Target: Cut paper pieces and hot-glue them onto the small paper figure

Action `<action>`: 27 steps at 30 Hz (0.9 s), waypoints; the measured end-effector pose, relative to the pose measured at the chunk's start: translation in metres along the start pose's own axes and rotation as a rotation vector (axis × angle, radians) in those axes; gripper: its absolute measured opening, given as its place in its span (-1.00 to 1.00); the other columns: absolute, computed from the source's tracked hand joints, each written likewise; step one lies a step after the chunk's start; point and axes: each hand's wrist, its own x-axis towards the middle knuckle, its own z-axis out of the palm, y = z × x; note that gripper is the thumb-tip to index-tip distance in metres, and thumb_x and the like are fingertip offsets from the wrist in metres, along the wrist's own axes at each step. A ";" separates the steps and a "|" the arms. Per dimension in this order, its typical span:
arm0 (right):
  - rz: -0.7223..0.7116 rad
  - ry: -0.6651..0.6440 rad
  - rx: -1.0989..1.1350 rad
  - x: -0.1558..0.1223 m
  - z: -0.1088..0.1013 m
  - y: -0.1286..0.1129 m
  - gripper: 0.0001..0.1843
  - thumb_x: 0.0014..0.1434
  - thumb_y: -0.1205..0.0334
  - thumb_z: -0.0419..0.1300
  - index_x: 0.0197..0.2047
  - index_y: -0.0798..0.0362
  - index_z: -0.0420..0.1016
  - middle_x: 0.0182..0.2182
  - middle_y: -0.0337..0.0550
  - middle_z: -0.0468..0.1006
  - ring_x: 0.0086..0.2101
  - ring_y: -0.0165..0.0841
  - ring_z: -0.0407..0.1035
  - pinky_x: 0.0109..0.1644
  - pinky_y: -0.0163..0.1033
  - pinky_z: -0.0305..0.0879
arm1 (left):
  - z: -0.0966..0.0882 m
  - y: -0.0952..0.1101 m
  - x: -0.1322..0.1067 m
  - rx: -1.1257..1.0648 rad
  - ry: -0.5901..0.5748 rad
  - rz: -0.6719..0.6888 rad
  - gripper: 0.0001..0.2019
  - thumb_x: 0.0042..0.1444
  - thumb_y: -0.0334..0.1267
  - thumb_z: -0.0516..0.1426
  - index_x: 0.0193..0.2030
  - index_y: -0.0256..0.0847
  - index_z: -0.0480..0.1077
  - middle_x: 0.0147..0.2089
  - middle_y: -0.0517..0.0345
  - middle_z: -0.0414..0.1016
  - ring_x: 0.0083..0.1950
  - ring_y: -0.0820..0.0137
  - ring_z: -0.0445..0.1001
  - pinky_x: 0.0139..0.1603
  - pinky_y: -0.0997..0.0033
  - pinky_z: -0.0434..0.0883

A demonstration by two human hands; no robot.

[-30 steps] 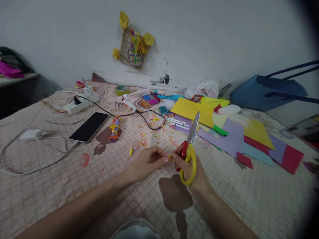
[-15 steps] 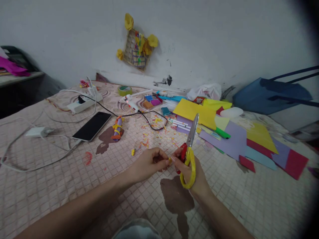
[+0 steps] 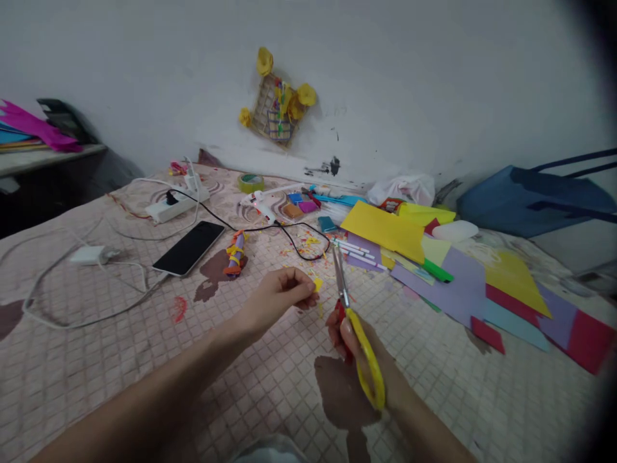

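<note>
My left hand (image 3: 284,292) pinches a small yellow paper piece (image 3: 318,283) between thumb and fingers, above the checked tablecloth (image 3: 270,386). To its right, my right hand (image 3: 359,341) is closed around scissors (image 3: 357,321) with one yellow and one red handle. The blades point up and away from me and look nearly closed, apart from the yellow piece. Beyond both hands, tiny yellow and orange scraps (image 3: 308,244) litter the cloth. A small purple figure wrapped in yellow and orange (image 3: 235,254) lies left of my left hand.
On the left are a phone (image 3: 189,248), a white charger (image 3: 91,254) with a looping cable, and a power strip (image 3: 176,204). A glue gun (image 3: 260,207) with its black cord lies behind the scraps. Coloured sheets (image 3: 383,228) spread to the right, near a blue bag (image 3: 535,199).
The hands have moved apart. My right hand has lowered and turned the scissors so the blades tilt left. My left hand now shows the yellow piece at its fingertips, slightly higher.
</note>
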 end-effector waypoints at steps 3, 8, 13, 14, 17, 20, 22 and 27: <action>0.046 -0.073 -0.035 -0.004 0.004 -0.002 -0.59 0.17 -0.17 -0.03 -0.33 0.04 0.28 -0.54 -0.32 0.18 -0.57 -0.46 0.05 -0.53 -0.33 0.02 | -0.003 0.005 0.001 -0.004 0.046 0.059 -0.83 0.00 -0.24 0.19 -0.42 -0.29 0.33 -0.42 0.17 0.47 -0.37 0.49 0.44 -0.28 0.46 0.36; 0.045 -0.117 -0.094 -0.008 0.005 -0.009 -0.67 0.16 -0.09 0.02 -0.37 0.03 0.26 -0.54 -0.33 0.19 -0.55 -0.46 0.06 -0.50 -0.33 0.04 | -0.006 0.007 0.003 -0.034 0.074 0.106 -0.85 0.02 -0.25 0.19 -0.40 -0.28 0.32 -0.39 0.18 0.48 -0.33 0.49 0.45 -0.21 0.43 0.38; 0.012 -0.136 -0.112 -0.007 0.005 -0.017 -0.73 0.16 0.01 0.03 -0.43 0.02 0.22 -0.59 -0.35 0.18 -0.56 -0.45 0.06 -0.48 -0.33 0.05 | -0.007 0.005 0.003 -0.071 0.063 0.115 -0.85 0.05 -0.25 0.18 -0.37 -0.29 0.33 -0.37 0.17 0.49 -0.32 0.51 0.46 -0.19 0.44 0.39; 0.007 -0.135 -0.119 -0.007 0.005 -0.017 -0.75 0.15 0.04 0.04 -0.44 0.02 0.22 -0.59 -0.34 0.19 -0.55 -0.45 0.07 -0.48 -0.32 0.05 | -0.007 0.004 0.003 -0.074 0.062 0.119 -0.85 0.05 -0.25 0.18 -0.36 -0.29 0.33 -0.37 0.17 0.49 -0.32 0.52 0.46 -0.20 0.45 0.39; -0.002 -0.119 -0.153 -0.007 0.005 -0.017 -0.80 0.14 0.09 0.06 -0.43 0.02 0.24 -0.56 -0.32 0.23 -0.53 -0.43 0.11 -0.46 -0.32 0.07 | -0.006 0.004 0.003 -0.072 0.071 0.121 -0.85 0.06 -0.24 0.17 -0.36 -0.29 0.33 -0.38 0.18 0.49 -0.33 0.52 0.45 -0.21 0.47 0.38; 0.010 -0.100 -0.198 -0.008 0.004 -0.015 -0.78 0.13 0.06 0.06 -0.43 0.02 0.24 -0.55 -0.30 0.25 -0.51 -0.41 0.12 -0.44 -0.31 0.08 | -0.005 0.003 0.003 -0.078 0.091 0.114 -0.85 0.04 -0.24 0.18 -0.38 -0.29 0.33 -0.39 0.20 0.48 -0.34 0.52 0.45 -0.21 0.45 0.38; 0.019 -0.085 -0.226 -0.007 0.004 -0.015 -0.74 0.12 0.03 0.06 -0.45 0.02 0.23 -0.56 -0.30 0.24 -0.52 -0.41 0.11 -0.44 -0.30 0.08 | -0.005 0.002 0.003 -0.089 0.098 0.112 -0.85 0.04 -0.24 0.18 -0.39 -0.28 0.33 -0.40 0.21 0.48 -0.34 0.52 0.45 -0.21 0.44 0.38; 0.028 -0.062 -0.246 -0.007 0.005 -0.013 -0.73 0.11 0.02 0.06 -0.47 0.02 0.19 -0.56 -0.29 0.23 -0.52 -0.40 0.11 -0.43 -0.29 0.08 | -0.004 0.001 0.003 -0.073 0.108 0.116 -0.87 0.05 -0.25 0.17 -0.38 -0.27 0.34 -0.40 0.21 0.48 -0.35 0.52 0.44 -0.22 0.45 0.38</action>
